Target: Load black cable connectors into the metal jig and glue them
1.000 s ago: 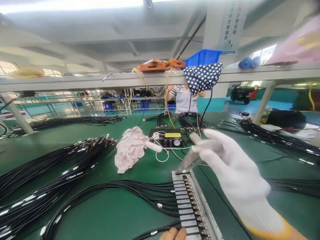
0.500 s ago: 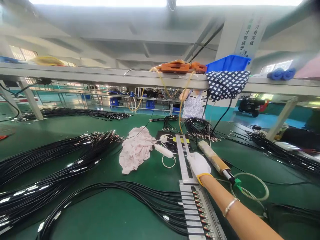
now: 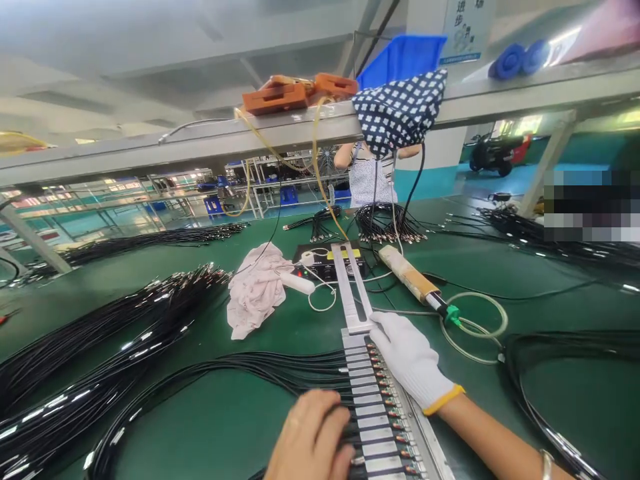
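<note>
A long metal fixture (image 3: 367, 400) lies on the green table, with black cables (image 3: 295, 367) seated side by side across it and their metal connector ends (image 3: 385, 393) along its right side. At its far end sits a slotted metal frame (image 3: 345, 283). My right hand (image 3: 410, 360), in a white glove with a yellow cuff, is closed on the near right corner of that frame. Bare, my left hand (image 3: 310, 433) is over the cables at the fixture's left edge, its bent fingers apart; the thumb is mostly hidden.
Behind the frame stands a black control box (image 3: 320, 263). A crumpled pink cloth (image 3: 257, 287) and a white-handled tool (image 3: 297, 283) lie left of it, a tape-wrapped handle (image 3: 410, 273) right. Cable bundles (image 3: 125, 333) cover the left. A shelf rail (image 3: 200, 143) crosses above; a person (image 3: 373, 180) is beyond.
My left hand has come into view over the cables. My right hand has shifted toward the near end of the slotted frame. The camera view has turned and dropped slightly.
</note>
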`<state>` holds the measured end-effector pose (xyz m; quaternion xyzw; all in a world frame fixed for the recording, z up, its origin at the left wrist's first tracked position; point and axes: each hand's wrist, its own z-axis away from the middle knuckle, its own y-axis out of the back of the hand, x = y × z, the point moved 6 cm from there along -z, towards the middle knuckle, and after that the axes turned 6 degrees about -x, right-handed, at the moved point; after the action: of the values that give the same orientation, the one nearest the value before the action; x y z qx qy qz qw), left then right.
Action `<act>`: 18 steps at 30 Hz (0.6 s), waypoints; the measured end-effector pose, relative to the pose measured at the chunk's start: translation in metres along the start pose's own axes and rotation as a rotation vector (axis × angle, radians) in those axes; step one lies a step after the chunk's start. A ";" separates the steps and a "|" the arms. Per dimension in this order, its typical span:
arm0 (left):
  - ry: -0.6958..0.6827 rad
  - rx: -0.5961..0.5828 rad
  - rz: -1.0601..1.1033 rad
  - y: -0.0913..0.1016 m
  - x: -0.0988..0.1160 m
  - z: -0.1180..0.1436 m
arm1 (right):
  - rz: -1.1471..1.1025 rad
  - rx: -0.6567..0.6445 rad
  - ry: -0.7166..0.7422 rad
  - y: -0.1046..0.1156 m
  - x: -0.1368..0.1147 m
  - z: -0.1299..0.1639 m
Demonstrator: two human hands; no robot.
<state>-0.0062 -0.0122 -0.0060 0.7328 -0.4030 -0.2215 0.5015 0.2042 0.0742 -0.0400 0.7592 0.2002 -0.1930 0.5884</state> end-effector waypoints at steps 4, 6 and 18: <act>0.370 -0.288 0.189 0.000 -0.040 -0.039 | 0.002 0.016 0.028 -0.003 0.004 -0.003; 0.429 -0.504 0.242 -0.012 -0.050 -0.057 | 0.000 0.025 0.036 -0.002 0.002 -0.003; 0.543 -1.006 0.567 -0.030 -0.073 -0.104 | 0.034 0.048 0.032 0.009 -0.007 -0.003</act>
<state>0.0387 0.1099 0.0021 0.3026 -0.2864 -0.0487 0.9078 0.2033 0.0746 -0.0283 0.7792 0.1922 -0.1757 0.5701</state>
